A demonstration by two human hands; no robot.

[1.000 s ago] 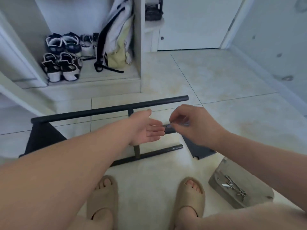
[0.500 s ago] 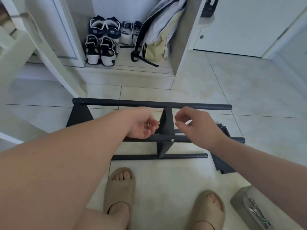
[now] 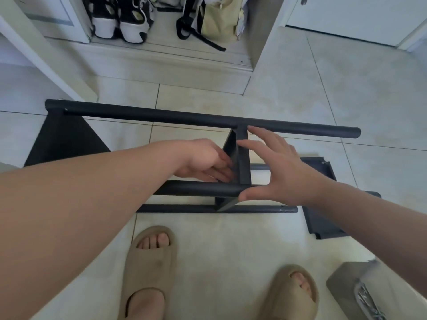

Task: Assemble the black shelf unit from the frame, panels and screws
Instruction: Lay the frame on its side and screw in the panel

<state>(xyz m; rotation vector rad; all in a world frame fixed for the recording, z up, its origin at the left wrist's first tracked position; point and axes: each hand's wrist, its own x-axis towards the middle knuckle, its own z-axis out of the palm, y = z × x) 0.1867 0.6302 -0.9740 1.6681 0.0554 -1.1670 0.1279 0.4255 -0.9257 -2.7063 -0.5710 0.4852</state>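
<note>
- Pale, glossy tiles cover the floor (image 3: 300, 88), with thin grout lines running across it.
- At the top of the view, an open white cupboard (image 3: 263, 42) holds black-and-white sneakers (image 3: 120, 21) and a yellowish bag (image 3: 217, 21) with black straps.
- A white door (image 3: 346, 15) closes off the upper right corner.
- Down below, two feet in beige slides (image 3: 147, 269) stand on the tiles, well apart.
- A grey box (image 3: 342, 285) sits at the lower right, with some shiny metal pieces (image 3: 367, 301) on it that are too blurred to identify.
- The black frame (image 3: 161, 115) lies on its side on the floor in the middle of the view, just beyond the feet.
- Three long round tubes run left to right: one far, one in the middle, one near.
- A narrow black panel (image 3: 242, 162) stands on edge between the tubes, joining them crosswise.
- A wider black panel (image 3: 62, 139) closes the frame's left end.
- A loose black panel (image 3: 323, 225) lies flat on the tiles at the right, partly under the forearm.
- The left hand (image 3: 203, 162) reaches in palm down, its fingers fairly straight and their tips against the left face of the narrow panel.
- The right hand (image 3: 277, 172) is spread wide, with its thumb on the middle tube and its fingertips at the panel's top edge near the far tube.
- The two hands flank that panel and grip nothing.
</note>
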